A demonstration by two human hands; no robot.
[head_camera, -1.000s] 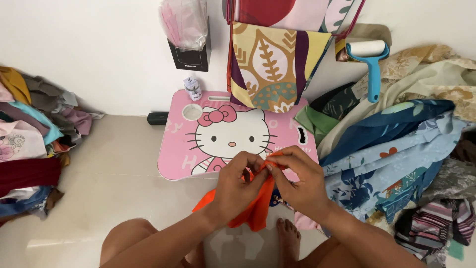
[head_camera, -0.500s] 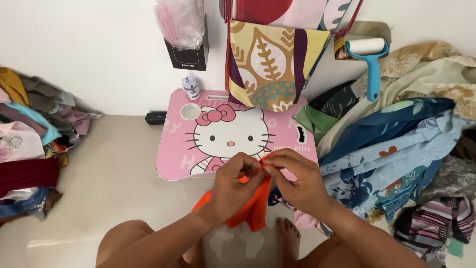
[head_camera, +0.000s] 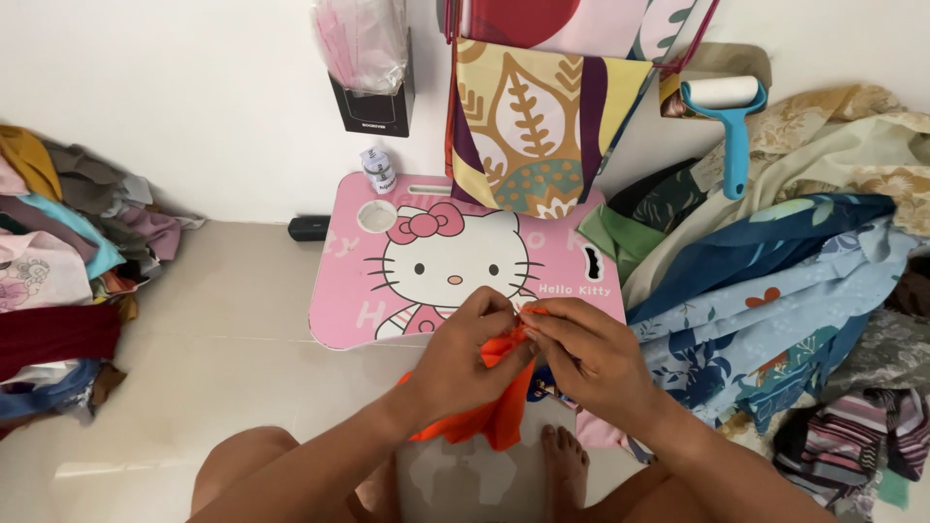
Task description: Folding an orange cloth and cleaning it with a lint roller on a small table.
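Our left hand (head_camera: pixel 463 360) and right hand (head_camera: pixel 589 360) met, both pinching an orange cloth (head_camera: pixel 489 416) above the pink desk's (head_camera: pixel 341 315) near edge.

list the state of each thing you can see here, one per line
left hand: closed, pinching the orange cloth
right hand: closed, pinching the same cloth
orange cloth: bunched, hanging between the hands
pink lap table: flat on the floor, cup hole empty
lint roller: propped against the wall
small bottle: upright, capped
clothes pile: heaped, unfolded
blue floral fabric: spread loose, crumpled
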